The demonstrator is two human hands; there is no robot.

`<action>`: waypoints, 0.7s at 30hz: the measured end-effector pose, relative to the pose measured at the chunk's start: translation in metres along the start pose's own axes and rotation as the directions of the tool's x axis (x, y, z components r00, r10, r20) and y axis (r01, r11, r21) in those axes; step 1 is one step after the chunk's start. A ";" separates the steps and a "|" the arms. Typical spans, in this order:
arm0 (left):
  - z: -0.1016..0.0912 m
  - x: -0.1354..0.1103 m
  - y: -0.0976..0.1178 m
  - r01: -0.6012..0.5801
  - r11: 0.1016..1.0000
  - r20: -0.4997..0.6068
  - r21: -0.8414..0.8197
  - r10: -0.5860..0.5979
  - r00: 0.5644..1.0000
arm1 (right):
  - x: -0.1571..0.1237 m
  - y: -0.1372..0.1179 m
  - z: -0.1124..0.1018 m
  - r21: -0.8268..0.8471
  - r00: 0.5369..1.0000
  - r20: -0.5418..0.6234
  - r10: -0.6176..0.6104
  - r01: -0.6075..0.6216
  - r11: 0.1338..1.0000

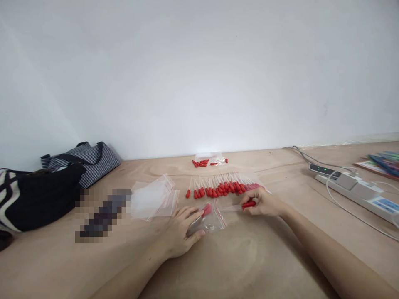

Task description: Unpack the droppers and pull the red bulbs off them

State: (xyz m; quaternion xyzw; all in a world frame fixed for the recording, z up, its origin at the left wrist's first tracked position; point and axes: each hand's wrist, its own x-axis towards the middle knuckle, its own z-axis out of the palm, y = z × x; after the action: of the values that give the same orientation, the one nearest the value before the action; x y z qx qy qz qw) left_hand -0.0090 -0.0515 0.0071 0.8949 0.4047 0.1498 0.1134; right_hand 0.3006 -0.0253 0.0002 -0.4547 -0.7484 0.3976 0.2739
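Observation:
My left hand (pixel 183 230) holds a clear zip-lock bag (pixel 213 220) against the table, fingers over its far side and thumb at its near side. A red rubber bulb (pixel 206 209) shows in the bag, beside my fingertips. Pinched in my right hand (pixel 260 201) is a dropper by its red bulb (pixel 248 204). Its clear tube (pixel 230 208) points left to the bag's red-striped mouth; whether the tip is inside, I cannot tell. Just beyond my hands lies a row of droppers (pixel 222 189), red bulbs towards me and clear tubes pointing away.
Flat zip-lock bags (pixel 151 199) are piled at left, near a pixelated dark object (pixel 104 214). Loose red bulbs (pixel 201 163) and another clear bag (pixel 208 157) lie by the wall. A striped bag (pixel 101 164) and black bag (pixel 46 199) stand left; a corded power strip (pixel 352 189) is right.

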 end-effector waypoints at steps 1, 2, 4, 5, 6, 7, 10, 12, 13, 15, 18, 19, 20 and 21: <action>-0.002 0.000 0.000 0.009 1.000 -0.018 -0.004 -0.009 1.000 | -0.001 0.000 -0.005 0.025 1.000 -0.024 0.006 -0.005 1.000; -0.003 0.000 -0.001 0.024 1.000 -0.045 -0.009 -0.024 0.999 | -0.001 0.000 -0.008 0.047 0.999 -0.054 0.004 -0.001 0.999; -0.004 0.000 -0.003 0.059 0.998 -0.104 -0.015 -0.060 0.993 | -0.001 -0.004 -0.012 0.088 0.993 -0.119 0.002 0.009 0.996; -0.003 0.000 -0.005 0.074 0.997 -0.120 -0.018 -0.076 0.990 | 0.000 -0.006 -0.012 0.107 0.988 -0.156 0.009 0.008 0.994; -0.003 0.000 -0.006 0.085 0.996 -0.124 -0.025 -0.087 0.989 | 0.003 -0.009 -0.011 0.126 0.980 -0.198 0.024 0.001 0.992; -0.001 0.000 -0.008 0.090 0.995 -0.115 -0.036 -0.094 0.989 | 0.006 -0.013 -0.008 0.145 0.969 -0.244 0.043 -0.007 0.989; 0.003 -0.002 -0.012 0.087 0.993 -0.064 -0.078 -0.092 0.994 | 0.024 -0.026 0.009 0.150 0.914 -0.399 0.077 -0.018 0.989; 0.005 -0.002 -0.013 0.078 0.993 -0.044 -0.086 -0.082 0.996 | 0.041 -0.035 0.025 0.042 0.874 -0.484 0.048 -0.032 0.999; 0.006 -0.003 -0.013 0.072 0.994 -0.038 -0.083 -0.075 0.996 | 0.050 -0.040 0.034 -0.070 0.857 -0.515 0.013 -0.057 0.996; 0.007 -0.003 -0.012 0.065 0.995 -0.033 -0.074 -0.068 0.997 | 0.067 -0.049 0.052 -0.244 0.843 -0.537 -0.032 -0.119 0.962; 0.006 -0.002 -0.012 0.070 0.995 -0.024 -0.066 -0.072 0.997 | 0.090 -0.058 0.075 -0.324 0.828 -0.560 -0.031 -0.185 0.928; 0.006 -0.002 -0.012 0.073 0.995 -0.020 -0.063 -0.074 0.997 | 0.096 -0.059 0.081 -0.348 0.823 -0.567 -0.028 -0.209 0.914; 0.006 -0.002 -0.012 0.074 0.995 -0.016 -0.061 -0.075 0.997 | 0.100 -0.060 0.086 -0.368 0.819 -0.573 -0.025 -0.230 0.901; 0.006 -0.002 -0.012 0.075 0.995 -0.013 -0.060 -0.076 0.997 | 0.104 -0.060 0.090 -0.384 0.816 -0.577 -0.020 -0.250 0.889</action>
State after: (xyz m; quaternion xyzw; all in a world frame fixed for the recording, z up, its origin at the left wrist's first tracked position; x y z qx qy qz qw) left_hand -0.0164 -0.0461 -0.0027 0.8741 0.4345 0.1640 0.1424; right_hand 0.1580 0.0204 0.0083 -0.6476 -0.6736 0.0797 0.3472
